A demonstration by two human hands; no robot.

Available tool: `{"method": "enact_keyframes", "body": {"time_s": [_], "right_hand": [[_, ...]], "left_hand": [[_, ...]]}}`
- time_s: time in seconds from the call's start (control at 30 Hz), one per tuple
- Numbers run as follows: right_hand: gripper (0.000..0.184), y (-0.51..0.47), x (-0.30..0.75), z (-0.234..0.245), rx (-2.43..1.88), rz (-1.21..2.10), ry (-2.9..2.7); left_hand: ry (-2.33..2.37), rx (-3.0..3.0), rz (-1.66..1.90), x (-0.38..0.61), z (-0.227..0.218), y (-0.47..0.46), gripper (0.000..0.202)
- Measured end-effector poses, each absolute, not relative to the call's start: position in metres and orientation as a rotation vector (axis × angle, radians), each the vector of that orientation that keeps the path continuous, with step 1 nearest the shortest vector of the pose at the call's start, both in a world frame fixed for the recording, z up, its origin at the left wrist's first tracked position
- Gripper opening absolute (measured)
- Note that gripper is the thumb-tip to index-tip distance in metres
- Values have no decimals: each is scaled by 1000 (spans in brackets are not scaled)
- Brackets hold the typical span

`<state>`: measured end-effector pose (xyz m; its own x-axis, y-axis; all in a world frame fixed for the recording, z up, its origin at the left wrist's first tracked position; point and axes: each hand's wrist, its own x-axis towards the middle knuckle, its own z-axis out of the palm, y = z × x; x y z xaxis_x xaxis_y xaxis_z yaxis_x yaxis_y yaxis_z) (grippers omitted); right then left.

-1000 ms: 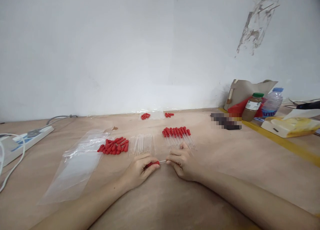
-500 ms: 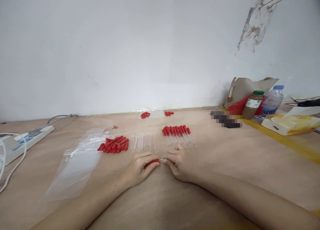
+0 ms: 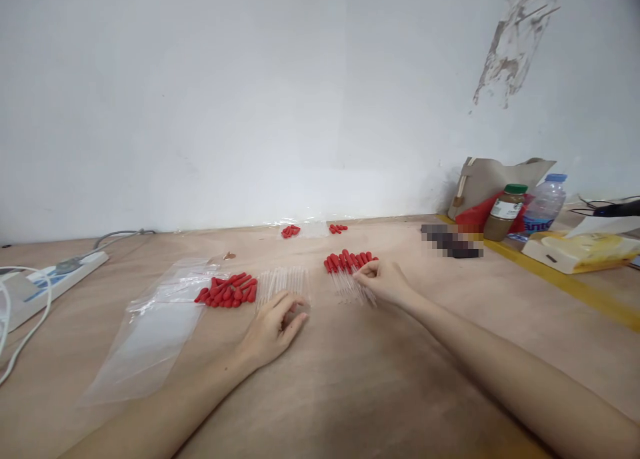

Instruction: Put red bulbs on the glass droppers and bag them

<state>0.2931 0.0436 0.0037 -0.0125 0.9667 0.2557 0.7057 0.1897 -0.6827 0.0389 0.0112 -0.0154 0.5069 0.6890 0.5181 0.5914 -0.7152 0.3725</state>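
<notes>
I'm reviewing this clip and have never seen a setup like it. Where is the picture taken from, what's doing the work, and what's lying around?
There is no machine here: a person works with two bare hands. The camera sits on their head, looking forward and down. On the brown surface lie a clear plastic bag, a pile of red bulbs, thin clear tubes and a row of red-topped tubes. The left hand, loosely open beside the clear tubes, shows nothing in its grasp. The right hand has its fingertips at the red-topped row; whether it grips one is too small to tell.
</notes>
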Motion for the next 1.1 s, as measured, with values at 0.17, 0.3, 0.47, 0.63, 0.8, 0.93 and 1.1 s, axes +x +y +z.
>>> {"method": "enact_keyframes", "body": {"time_s": [0.17, 0.3, 0.47, 0.63, 0.8, 0.93, 1.1], "right_hand": [[29, 74, 294, 5, -1750, 451, -1716], [31, 77, 283, 2, -1769, 427, -1715], [36, 73, 275, 3, -1832, 421, -1765], [36, 70, 268, 5, -1873, 446, -1775], [37, 69, 265, 8, -1900, 403, -1799], [37, 70, 269, 8, -1929, 341, -1807], [38, 68, 273, 9, -1917, 306, -1802]], "left_hand": [[1072, 2624, 927, 41, -14, 10, 15], [1088, 2624, 907, 40, -14, 10, 15], [1095, 2617, 871, 41, -13, 10, 16], [1084, 2615, 872, 41, -12, 11, 16], [1091, 2612, 855, 41, -13, 11, 17], [1085, 2615, 847, 41, -13, 11, 16], [1110, 2629, 863, 41, -12, 12, 14]]}}
